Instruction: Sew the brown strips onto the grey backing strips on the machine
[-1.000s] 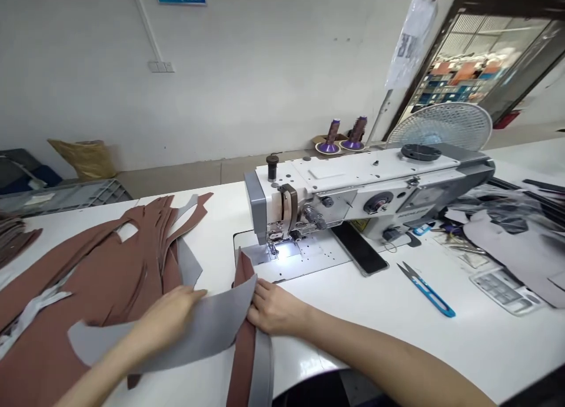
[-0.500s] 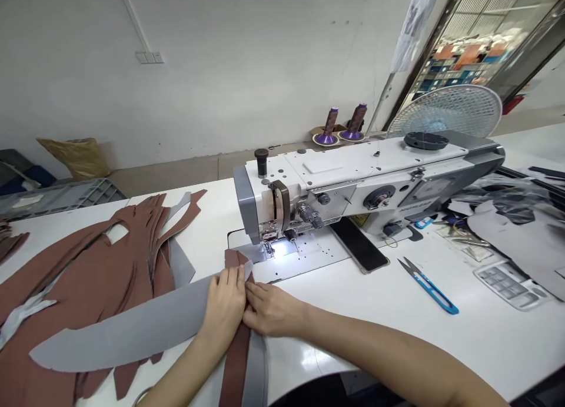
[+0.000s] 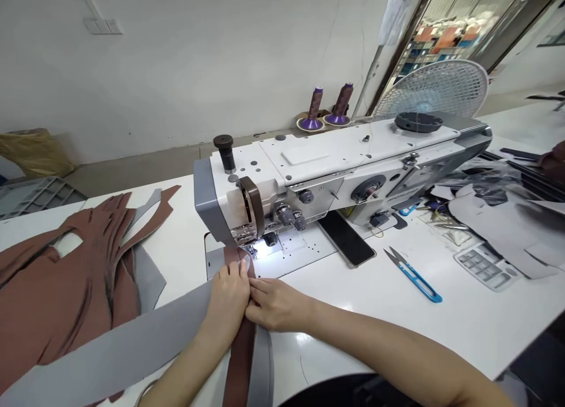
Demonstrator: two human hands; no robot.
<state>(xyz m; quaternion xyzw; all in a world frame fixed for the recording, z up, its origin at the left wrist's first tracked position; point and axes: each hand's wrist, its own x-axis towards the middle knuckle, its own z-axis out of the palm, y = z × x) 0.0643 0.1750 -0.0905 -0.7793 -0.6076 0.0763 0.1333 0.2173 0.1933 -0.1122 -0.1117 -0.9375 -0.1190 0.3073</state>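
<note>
Two strips overlap: left hand [image 3: 229, 295], fingers curled closed, holds gray strip [image 3: 132, 348] on brown strip [image 3: 238, 360]; right hand [image 3: 276, 305] pinches the brown strip's right edge. Blue scissors [image 3: 410, 271] lie right. Sewing machine [image 3: 318, 198] just beyond strips; thread spools [image 3: 342, 101] far.

Soft indoor light, one hard bright spot.
A white glow [image 3: 268, 249] burned under the needle end of the machine [image 3: 338, 174]; glare marked the table [image 3: 318, 351] before it; behind it, the wall [image 3: 212, 53] looked dull, distant shelves [image 3: 435, 46] blurred.
</note>
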